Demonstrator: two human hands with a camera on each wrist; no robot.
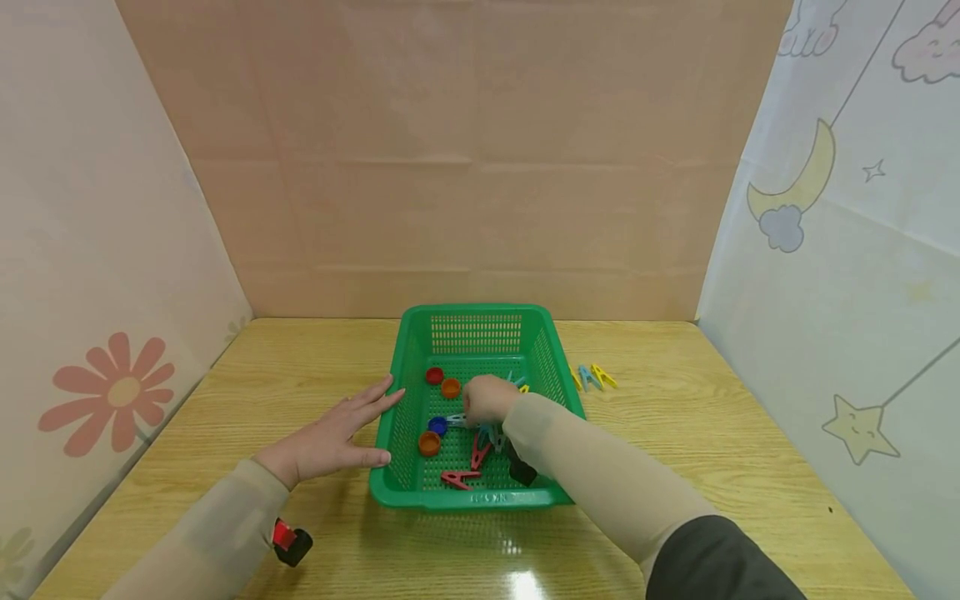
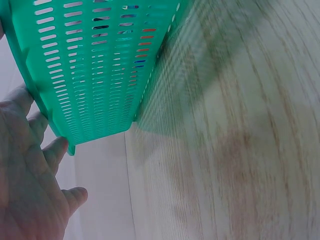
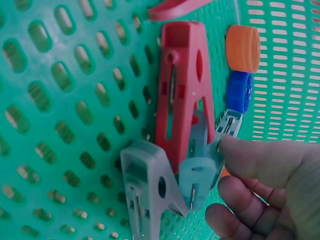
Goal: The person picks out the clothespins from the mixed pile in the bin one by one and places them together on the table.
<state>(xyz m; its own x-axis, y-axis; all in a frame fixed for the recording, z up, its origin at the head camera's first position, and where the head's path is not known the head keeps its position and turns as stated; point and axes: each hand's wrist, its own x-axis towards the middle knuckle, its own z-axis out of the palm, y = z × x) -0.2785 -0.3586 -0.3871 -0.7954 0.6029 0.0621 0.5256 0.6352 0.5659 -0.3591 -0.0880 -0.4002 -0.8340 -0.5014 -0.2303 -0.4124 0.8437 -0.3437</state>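
Loosely spread, the fingers of my left hand (image 1: 332, 439) rest at the left rim of the green basket (image 1: 442, 500), gripping nothing. Nearer me inside it lie two red clothespins (image 1: 459, 477). Just past them, my right hand (image 1: 490, 398) reaches in, thumb and fingers curled, pinching a pale blue clothespin (image 3: 231, 121) that points left towards a blue cap (image 1: 437, 426). Teal (image 3: 198, 177) and grey clothespins (image 3: 142, 175) crowd near my thumb. One orange cap (image 1: 429, 444) sits just nearer me than the blue one; another orange cap (image 1: 451, 387) and a red cap (image 1: 435, 376) lie farther off. Outside, yellow and blue clothespins (image 1: 588, 377) lie on the table (image 1: 652, 442), the leftmost partly behind the rim. My right hand and sleeve cover some of the pile, and my index fingertip is hidden.
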